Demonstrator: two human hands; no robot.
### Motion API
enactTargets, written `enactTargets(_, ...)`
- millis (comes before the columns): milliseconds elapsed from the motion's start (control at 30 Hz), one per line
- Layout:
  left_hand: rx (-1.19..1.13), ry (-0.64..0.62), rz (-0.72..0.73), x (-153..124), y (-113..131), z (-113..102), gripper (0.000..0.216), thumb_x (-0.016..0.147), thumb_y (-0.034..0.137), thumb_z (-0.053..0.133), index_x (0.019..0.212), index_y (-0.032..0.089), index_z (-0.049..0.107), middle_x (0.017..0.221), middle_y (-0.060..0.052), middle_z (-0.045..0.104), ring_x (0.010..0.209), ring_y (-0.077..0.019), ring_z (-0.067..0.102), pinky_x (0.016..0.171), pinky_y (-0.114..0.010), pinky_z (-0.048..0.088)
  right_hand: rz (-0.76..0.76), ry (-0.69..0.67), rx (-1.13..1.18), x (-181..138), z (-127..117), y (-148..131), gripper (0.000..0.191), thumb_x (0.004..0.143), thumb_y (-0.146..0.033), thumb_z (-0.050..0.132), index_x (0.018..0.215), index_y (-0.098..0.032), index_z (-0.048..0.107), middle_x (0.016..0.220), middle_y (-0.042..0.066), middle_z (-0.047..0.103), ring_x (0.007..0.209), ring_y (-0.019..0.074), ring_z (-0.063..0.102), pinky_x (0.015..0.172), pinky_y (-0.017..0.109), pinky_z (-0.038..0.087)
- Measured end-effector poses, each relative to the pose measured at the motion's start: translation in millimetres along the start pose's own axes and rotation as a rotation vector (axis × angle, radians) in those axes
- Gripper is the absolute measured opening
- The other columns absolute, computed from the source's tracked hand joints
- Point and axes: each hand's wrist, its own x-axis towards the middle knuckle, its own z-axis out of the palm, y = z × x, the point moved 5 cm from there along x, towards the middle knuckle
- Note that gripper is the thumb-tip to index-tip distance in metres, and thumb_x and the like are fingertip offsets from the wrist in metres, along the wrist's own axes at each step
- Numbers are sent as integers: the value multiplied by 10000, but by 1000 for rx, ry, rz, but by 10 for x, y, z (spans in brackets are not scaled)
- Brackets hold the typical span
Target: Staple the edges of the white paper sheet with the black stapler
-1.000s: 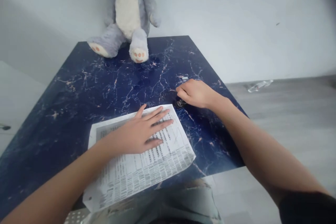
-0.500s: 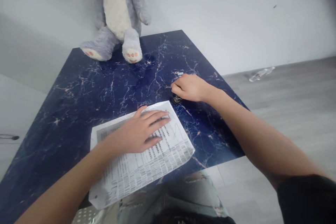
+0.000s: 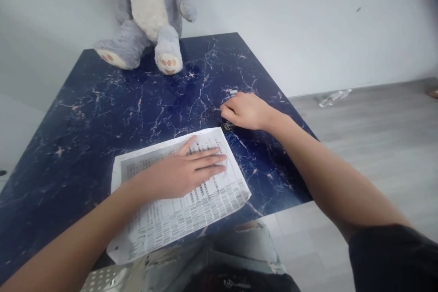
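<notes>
My left hand (image 3: 183, 171) lies flat, fingers stretched out, on a stack of printed sheets (image 3: 191, 207) near the front edge of a dark blue marble-patterned table (image 3: 96, 114). My right hand (image 3: 244, 110) rests on the table just beyond the stack's far right corner, fingers curled over a small black object (image 3: 227, 126) that shows only partly under it. A tiny pale item (image 3: 233, 92) lies just past the right hand.
A grey and cream plush toy (image 3: 150, 13) sits at the table's far edge against a white wall. To the right is grey plank floor with a clear plastic object (image 3: 331, 97) by the wall. My lap shows below the table's front edge.
The view has shifted a little; the left hand's fingers have closed together on the sheets. The right hand stays curled over the small black object.
</notes>
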Motion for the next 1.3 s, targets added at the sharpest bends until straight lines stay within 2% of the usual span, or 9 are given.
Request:
enactTargets(133, -38, 36, 71, 0, 46, -32, 526, 1029, 40, 448, 1462, 309, 578, 1541, -15, 582, 1435, -201, 522, 1262, -431, 269, 8, 5, -13, 2, 3, 7, 463, 1029, -365, 379, 784, -150, 707, 761, 87, 694, 618, 178, 522, 618, 331, 259)
enactTargets(300, -38, 102, 46, -47, -34, -125, 326, 1031, 172, 581, 1319, 275, 695, 1418, -59, 675, 1267, -240, 632, 1135, -428, 415, 15, 2, -32, -3, 4, 13, 482, 1039, -374, 369, 805, -144, 722, 796, 104, 706, 656, 192, 547, 627, 332, 271)
enactTargets(567, -46, 251, -128, -230, -434, -241, 326, 1043, 249, 577, 1337, 312, 703, 1427, -48, 663, 1380, -254, 546, 1164, -457, 396, 30, 43, -26, -16, -9, 8, 465, 1041, -346, 370, 692, -174, 624, 709, 79, 639, 600, 180, 477, 609, 344, 248)
enactTargets(767, -19, 210, -218, -246, -550, -159, 422, 1043, 312, 586, 1463, 356, 602, 1527, -66, 565, 1381, -279, 518, 1157, -485, 376, -72, 35, 157, -10, -35, 46, 550, 1084, -492, 343, 692, -194, 589, 681, 39, 621, 618, 169, 492, 640, 326, 312)
enactTargets(867, -24, 210, -227, -246, -556, -150, 419, 1037, 324, 600, 1454, 368, 609, 1533, -60, 559, 1379, -280, 518, 1164, -481, 356, -50, 213, 338, 28, -121, 220, 563, 1086, -556, 316, 833, -197, 667, 816, 54, 699, 756, 195, 596, 736, 320, 409)
enactTargets(933, -31, 217, -227, -241, -561, -144, 409, 1047, 301, 576, 1450, 359, 613, 1533, -61, 565, 1388, -275, 515, 1168, -479, 346, 25, 392, 392, 49, -169, 442, 430, 1063, -493, 405, 992, -196, 708, 953, 75, 733, 889, 224, 639, 815, 334, 457)
enactTargets(1000, -53, 229, -224, -228, -572, -134, 412, 1061, 246, 525, 1449, 353, 615, 1529, -58, 577, 1400, -261, 515, 1177, -474, 336, 94, 463, 374, 73, -147, 675, 310, 995, -409, 528, 1078, -189, 730, 1028, 92, 739, 952, 247, 652, 858, 363, 488)
enactTargets(1167, -111, 210, -214, -201, -613, -95, 454, 1078, 195, 463, 1464, 394, 594, 1544, -6, 579, 1493, -233, 442, 1239, -481, 265, -36, 293, 409, 141, 45, 933, 306, 922, -400, 642, 1130, -232, 793, 1242, 92, 722, 1122, 259, 647, 1007, 439, 490)
enactTargets(1300, -74, 110, -236, -240, -618, -87, 464, 1093, 336, 482, 1550, 414, 482, 1631, 7, 474, 1572, -248, 320, 1289, -533, 140, -48, 194, 555, 158, 135, 983, 277, 889, -423, 680, 1037, -231, 814, 1195, 88, 752, 1090, 253, 670, 956, 429, 518)
